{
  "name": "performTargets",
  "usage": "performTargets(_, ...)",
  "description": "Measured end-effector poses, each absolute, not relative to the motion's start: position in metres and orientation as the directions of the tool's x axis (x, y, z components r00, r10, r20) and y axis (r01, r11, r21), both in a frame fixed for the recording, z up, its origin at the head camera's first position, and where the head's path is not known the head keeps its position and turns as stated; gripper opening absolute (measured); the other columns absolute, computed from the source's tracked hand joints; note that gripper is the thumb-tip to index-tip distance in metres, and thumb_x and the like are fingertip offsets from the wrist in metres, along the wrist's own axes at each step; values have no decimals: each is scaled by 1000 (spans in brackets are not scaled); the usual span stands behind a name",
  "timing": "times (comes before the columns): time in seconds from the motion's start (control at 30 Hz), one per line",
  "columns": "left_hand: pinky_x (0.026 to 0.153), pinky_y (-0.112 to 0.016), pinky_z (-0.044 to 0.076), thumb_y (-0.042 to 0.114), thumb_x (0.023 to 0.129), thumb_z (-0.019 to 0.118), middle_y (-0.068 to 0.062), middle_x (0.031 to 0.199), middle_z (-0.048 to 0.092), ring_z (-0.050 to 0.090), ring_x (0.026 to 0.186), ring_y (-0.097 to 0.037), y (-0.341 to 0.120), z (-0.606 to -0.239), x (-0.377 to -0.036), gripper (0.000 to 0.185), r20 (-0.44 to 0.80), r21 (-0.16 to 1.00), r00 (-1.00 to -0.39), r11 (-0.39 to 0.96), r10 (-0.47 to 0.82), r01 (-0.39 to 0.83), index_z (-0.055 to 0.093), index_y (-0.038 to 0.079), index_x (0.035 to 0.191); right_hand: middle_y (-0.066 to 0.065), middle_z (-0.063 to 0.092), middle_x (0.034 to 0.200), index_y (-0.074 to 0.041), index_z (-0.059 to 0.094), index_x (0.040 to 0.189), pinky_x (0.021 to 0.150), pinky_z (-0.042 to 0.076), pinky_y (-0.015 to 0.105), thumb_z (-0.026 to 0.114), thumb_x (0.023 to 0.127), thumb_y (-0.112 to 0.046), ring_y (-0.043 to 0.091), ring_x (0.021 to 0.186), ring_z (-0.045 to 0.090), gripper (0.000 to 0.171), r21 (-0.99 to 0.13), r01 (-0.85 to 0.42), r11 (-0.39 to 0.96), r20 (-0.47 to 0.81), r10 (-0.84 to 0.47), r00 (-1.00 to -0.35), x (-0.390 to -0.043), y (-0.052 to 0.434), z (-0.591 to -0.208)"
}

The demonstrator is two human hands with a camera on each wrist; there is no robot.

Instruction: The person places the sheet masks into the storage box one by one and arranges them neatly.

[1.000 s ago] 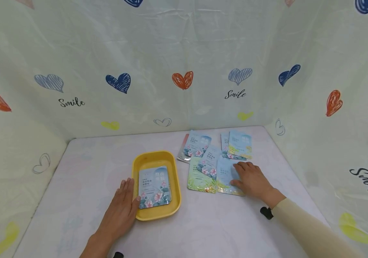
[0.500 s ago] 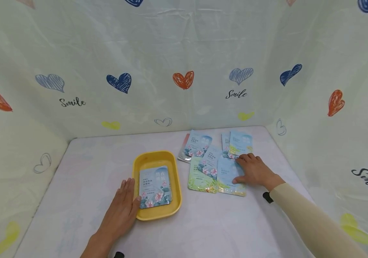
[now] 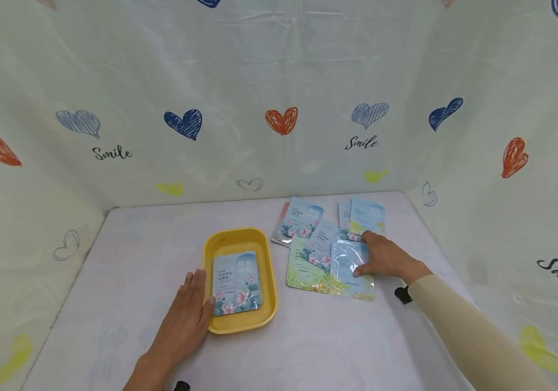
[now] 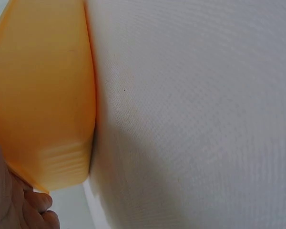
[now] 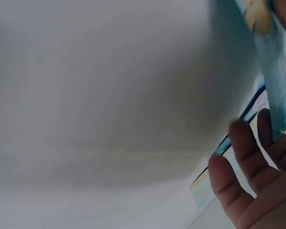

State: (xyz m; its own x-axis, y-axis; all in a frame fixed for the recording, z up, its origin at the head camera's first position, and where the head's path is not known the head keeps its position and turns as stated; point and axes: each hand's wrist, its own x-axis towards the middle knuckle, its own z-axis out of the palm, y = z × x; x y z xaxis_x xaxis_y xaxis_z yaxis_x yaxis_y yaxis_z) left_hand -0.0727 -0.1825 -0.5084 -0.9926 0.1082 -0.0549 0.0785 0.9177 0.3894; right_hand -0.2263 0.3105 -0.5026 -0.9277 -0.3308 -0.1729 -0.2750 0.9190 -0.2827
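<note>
- Head view showed the left hand (image 3: 186, 312) lying flat on the table (image 3: 132, 260), fingers straight, touching the left side of the yellow tray (image 3: 239, 241).
- One flowered sachet (image 3: 236, 282) lay inside that tray.
- The right hand (image 3: 383, 259) pinched the blue sachet (image 3: 349, 266) at its right edge, lifting that edge a little.
- This sachet sat among the other sachets (image 3: 303, 220), just right of the tray.

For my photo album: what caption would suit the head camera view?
Left hand rests against a yellow tray holding one packet, while right hand lifts a packet's edge.
</note>
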Motion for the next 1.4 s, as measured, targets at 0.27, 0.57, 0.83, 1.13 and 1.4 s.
performTargets(0.27, 131, -61, 19, 38, 114, 41, -21, 176, 15, 9, 164, -41, -182, -506, -72, 74, -59, 389, -992, 918, 112, 81, 9, -1, 168, 25, 55, 140, -1, 42, 139, 95, 54, 51, 92, 82, -40, 33, 109, 59, 85, -432, -200, 879, -141, -286, -948, -222, 304, -497)
performTargets(0.57, 130, -61, 19, 38, 114, 41, -22, 176, 15, 10, 164, -41, -182, -506, -72, 74, -56, 384, -992, 920, 113, 83, 10, -1, 168, 23, 56, 130, -8, 48, 135, 94, 52, 52, 88, 88, -25, 35, 108, 56, 63, -500, -179, 847, -54, -238, -970, -217, 290, -494)
performTargets(0.83, 130, -61, 19, 38, 114, 41, -22, 176, 15, 9, 164, -41, -182, -506, -72, 73, -60, 383, -992, 920, 111, 80, 10, -1, 168, 27, 68, 126, -16, 46, 131, 80, 51, 41, 84, 92, -29, 29, 91, 60, 56, -523, -142, 840, -92, -221, -971, -212, 285, -490)
performTargets(1.13, 131, -61, 18, 38, 114, 40, -22, 176, 13, 8, 164, -41, -182, -509, -72, 74, -68, 391, -992, 918, 107, 72, 9, 0, 169, 31, 62, 138, -6, 45, 142, 88, 56, 45, 78, 97, -25, 34, 105, 63, 59, -577, -65, 814, -103, -151, -983, -209, 281, -488)
performTargets(1.4, 131, -61, 18, 38, 114, 41, -21, 176, 13, 8, 164, -41, -181, -509, -72, 73, -73, 383, -992, 921, 101, 65, 9, 1, 169, 24, 66, 128, -4, 53, 145, 76, 59, 35, 71, 102, -19, 28, 98, 70, 50, -680, -42, 732, -106, -155, -982, -210, 285, -482)
